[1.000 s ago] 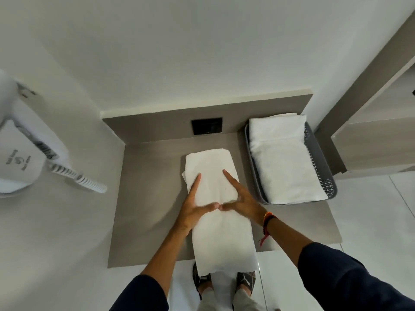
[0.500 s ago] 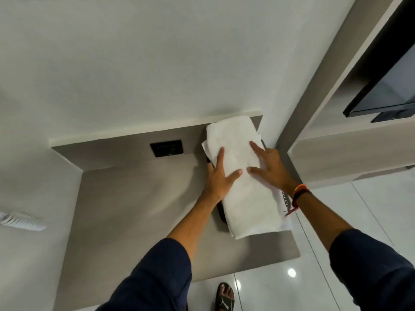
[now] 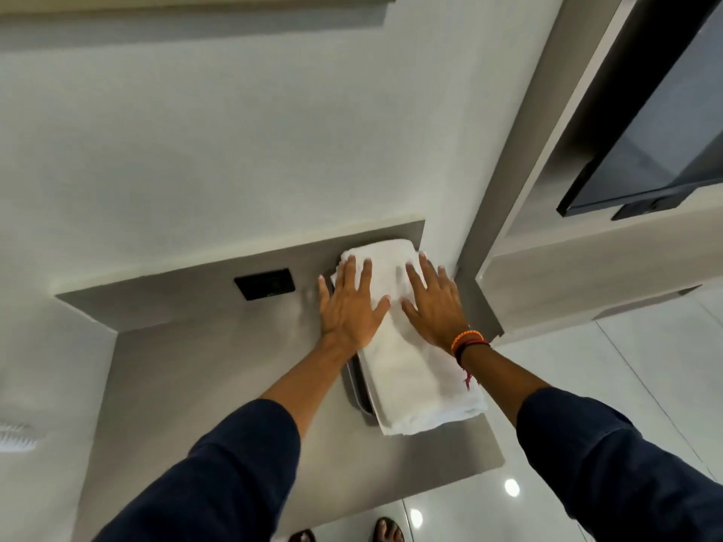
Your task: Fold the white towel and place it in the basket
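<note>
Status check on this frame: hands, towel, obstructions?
Left hand, right hand open, flat on white towel. Towel folded, lying on basket. Nothing in the way.

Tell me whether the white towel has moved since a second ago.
Yes. The white towel went right along the counter, from in front of the black wall socket onto the basket, under both hands.

— What sits on the back wall of the grey bench (image 3: 187, 369)?
— A black rectangular socket plate (image 3: 265, 284).
— And off to the right?
— A dark flat screen (image 3: 661, 123) mounted above a beige ledge (image 3: 587, 283). Below it, glossy white floor tiles (image 3: 641, 357) catch ceiling lights.
</note>
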